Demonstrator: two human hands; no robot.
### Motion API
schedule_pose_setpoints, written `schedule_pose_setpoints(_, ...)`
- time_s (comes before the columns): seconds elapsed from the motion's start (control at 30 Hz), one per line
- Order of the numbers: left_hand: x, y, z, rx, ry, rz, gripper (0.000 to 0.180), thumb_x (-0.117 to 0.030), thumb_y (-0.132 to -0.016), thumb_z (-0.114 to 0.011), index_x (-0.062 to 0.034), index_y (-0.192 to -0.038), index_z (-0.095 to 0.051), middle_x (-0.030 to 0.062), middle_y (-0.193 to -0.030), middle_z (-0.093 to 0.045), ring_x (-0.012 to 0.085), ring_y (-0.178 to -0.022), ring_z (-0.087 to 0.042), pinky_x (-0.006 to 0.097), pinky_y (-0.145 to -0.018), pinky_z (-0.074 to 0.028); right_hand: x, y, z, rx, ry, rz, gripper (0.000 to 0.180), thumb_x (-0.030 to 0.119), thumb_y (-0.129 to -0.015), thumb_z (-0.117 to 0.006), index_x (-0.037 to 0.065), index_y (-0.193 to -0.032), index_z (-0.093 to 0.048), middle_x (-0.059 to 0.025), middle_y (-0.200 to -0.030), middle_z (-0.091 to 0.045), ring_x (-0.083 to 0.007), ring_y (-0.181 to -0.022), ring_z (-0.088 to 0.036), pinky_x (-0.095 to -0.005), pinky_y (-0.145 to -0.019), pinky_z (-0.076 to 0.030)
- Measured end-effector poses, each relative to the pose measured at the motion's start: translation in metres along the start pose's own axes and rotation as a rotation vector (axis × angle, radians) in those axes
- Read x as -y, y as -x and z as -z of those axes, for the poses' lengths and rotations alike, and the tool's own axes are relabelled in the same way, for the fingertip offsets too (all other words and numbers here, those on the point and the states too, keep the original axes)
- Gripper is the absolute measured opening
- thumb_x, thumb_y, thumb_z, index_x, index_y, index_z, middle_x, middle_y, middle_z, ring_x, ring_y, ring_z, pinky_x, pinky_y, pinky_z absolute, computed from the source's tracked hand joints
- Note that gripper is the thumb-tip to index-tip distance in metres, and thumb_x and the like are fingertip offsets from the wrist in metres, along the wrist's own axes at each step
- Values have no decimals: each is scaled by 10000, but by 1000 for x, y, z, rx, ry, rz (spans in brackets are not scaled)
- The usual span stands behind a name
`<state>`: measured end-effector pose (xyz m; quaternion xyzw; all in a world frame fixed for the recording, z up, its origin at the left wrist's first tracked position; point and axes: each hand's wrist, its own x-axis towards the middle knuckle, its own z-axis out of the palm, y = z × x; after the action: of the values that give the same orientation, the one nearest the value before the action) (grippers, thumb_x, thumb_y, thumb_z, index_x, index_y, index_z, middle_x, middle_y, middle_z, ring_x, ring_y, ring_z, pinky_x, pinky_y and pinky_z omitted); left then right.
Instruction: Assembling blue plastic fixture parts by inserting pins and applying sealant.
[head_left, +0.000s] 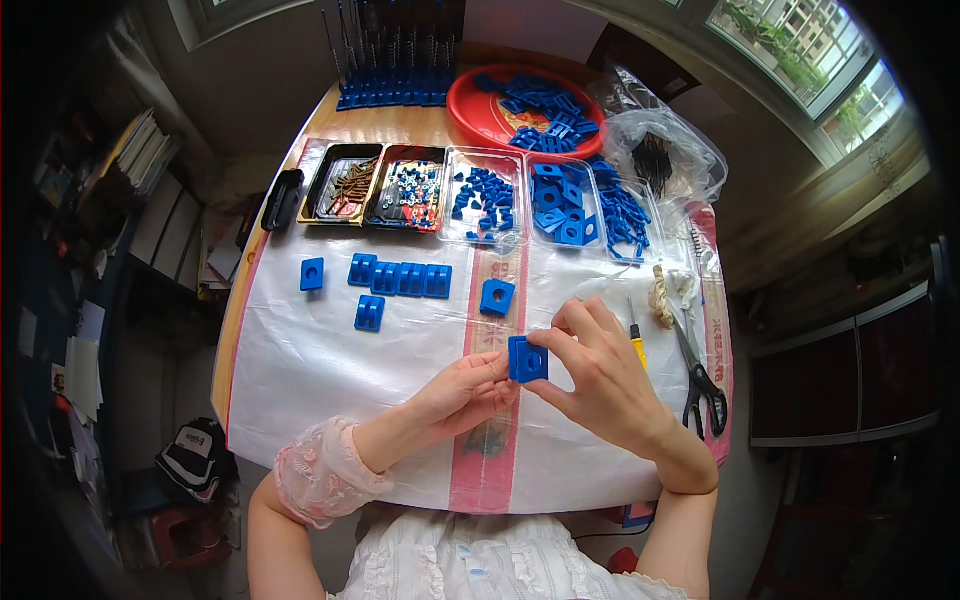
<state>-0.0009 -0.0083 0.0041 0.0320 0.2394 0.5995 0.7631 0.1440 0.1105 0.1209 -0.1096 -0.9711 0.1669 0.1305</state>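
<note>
Both hands are pinching a small blue plastic block (527, 360) above the white sheet (320, 370): left hand (462, 393) closing on its left edge, right hand (590, 372) on its right and top. It is looking light, stiff and smooth, best taken by the edges; squarish, its holed face is tilting upward. Beyond the block, more blue pieces (400, 279) and the parts trays (480, 195) are lying

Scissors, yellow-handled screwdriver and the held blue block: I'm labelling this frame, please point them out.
scissors (706, 385), head view, on the black handles.
yellow-handled screwdriver (637, 345), head view, on the yellow handle.
blue block (527, 360), head view, on its front face.
</note>
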Motion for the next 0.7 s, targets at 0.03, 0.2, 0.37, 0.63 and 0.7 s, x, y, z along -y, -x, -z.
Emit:
schedule_pose_setpoints(0.03, 0, 0, 1, 1, 1, 0, 278, -270, -1002, -543, -42, -1160, -560, -8, -974, -580, 47, -824, -522, 189, -766, -474, 0, -1, -1, 4, -2, -1, 377, 172, -674, -796, 30, -984, -636, -89, -954, -515, -272, -943, -480, -390, -850, -420)
schedule_pose_setpoints(0.2, 0, 1, 1, 17, 4, 2, 264, -267, -1005, -538, -45, -1146, -562, -13, -956, -569, 47, -815, -520, 188, -760, -473, -1, -3, -3, -25, 8, 1, 403, 149, -659, -827, 64, -1006, -640, -82, -925, -521, -267, -917, -496, -374, -789, -438)
schedule_pose_setpoints(0.37, 1, 0, 1, -6, 10, 6, 247, -259, -1010, -531, -47, -1134, -564, -15, -946, -568, 47, -797, -519, 189, -759, -473, -1, -4, -4, -8, 13, -5, 413, 154, -655, -830, 64, -1010, -640, -87, -929, -521, -271, -921, -494, -380, -793, -436)
schedule_pose_setpoints(0.63, 1, 1, 2, -10, 16, 17, 232, -249, -1012, -527, -50, -1126, -563, -12, -943, -570, 46, -795, -523, 190, -764, -476, -2, -4, -8, 18, 1, 0, 390, 167, -670, -793, 28, -1003, -642, -91, -950, -511, -272, -942, -479, -390, -842, -410)
schedule_pose_setpoints(0.7, 1, 0, 4, -19, 18, 19, 230, -247, -1012, -526, -50, -1124, -562, -12, -943, -571, 47, -797, -524, 192, -766, -478, -2, -5, -8, 21, 3, 3, 391, 166, -671, -791, 28, -1006, -642, -91, -950, -512, -271, -941, -480, -389, -841, -410)
